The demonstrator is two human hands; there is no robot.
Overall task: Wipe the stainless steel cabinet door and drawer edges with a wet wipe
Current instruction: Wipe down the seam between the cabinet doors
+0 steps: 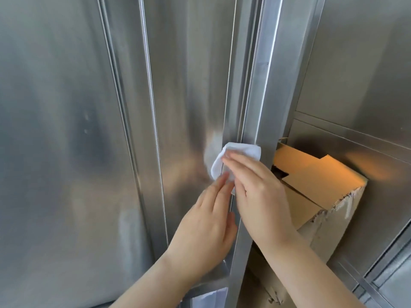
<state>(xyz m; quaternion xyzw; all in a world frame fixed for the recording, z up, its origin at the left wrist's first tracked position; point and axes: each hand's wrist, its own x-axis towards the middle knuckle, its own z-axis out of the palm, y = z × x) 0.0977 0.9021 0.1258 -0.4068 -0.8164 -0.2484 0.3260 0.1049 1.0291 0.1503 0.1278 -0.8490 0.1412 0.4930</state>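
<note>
From the head camera, a small folded white wet wipe [244,152] lay flat against the vertical edge of the brushed stainless steel cabinet door [191,74], straddling the seam where that door met a tall stainless steel upright post [266,74]. The right hand [264,196] lay over the wipe with its fingers straight and close together, pressing it to the metal. The left hand [206,218] came in from below, its fingers also straight, their tips touching the wipe's lower corner; neither hand curled round the wipe. Just right of the post, a torn brown cardboard box [315,174] with open flaps stood against a flat stainless steel side panel [360,63]. A faint blurred reflection of the wipe showed on the door just beside it
</note>
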